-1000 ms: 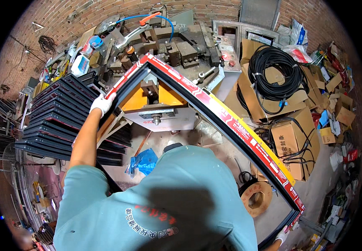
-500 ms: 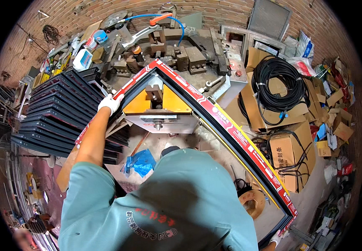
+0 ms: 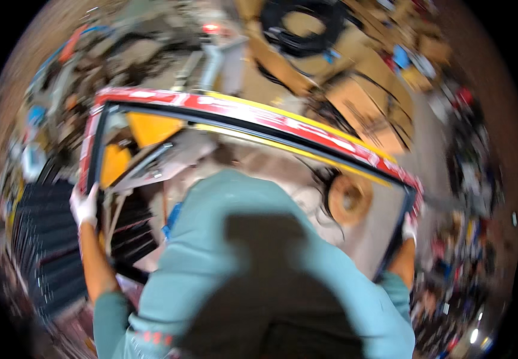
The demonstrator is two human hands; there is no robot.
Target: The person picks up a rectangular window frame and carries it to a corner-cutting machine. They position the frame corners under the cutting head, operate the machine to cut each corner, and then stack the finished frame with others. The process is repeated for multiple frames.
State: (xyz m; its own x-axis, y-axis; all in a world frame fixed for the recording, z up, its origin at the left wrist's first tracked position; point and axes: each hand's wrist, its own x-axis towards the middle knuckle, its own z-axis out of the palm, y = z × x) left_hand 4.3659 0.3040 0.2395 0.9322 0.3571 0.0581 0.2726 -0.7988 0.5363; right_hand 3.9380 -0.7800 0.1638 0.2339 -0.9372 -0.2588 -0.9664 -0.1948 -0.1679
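Note:
A large rectangular window frame (image 3: 244, 110), dark with red and white printed film and a yellow strip along its far side, is held out around my body. My left hand (image 3: 84, 206), in a white glove, is closed on the frame's left side. At the right side, my white-gloved right hand (image 3: 410, 228) grips the frame just below its corner; its fingers are partly hidden. Inside the frame's outline shows a machine with yellow plates (image 3: 154, 130). Motion blurs the view.
A stack of dark frames (image 3: 49, 239) lies at the left. Beyond the held frame are a cluttered metal workbench (image 3: 133, 57), a coil of black hose (image 3: 271, 24) and a cardboard box (image 3: 363, 110). A brown roll (image 3: 350, 199) sits on the floor; assorted clutter lines the right.
My view and body have turned right. The frame has swung round with me, its long side now running nearly across the view. My right hand has come into fuller view; both still hold the frame.

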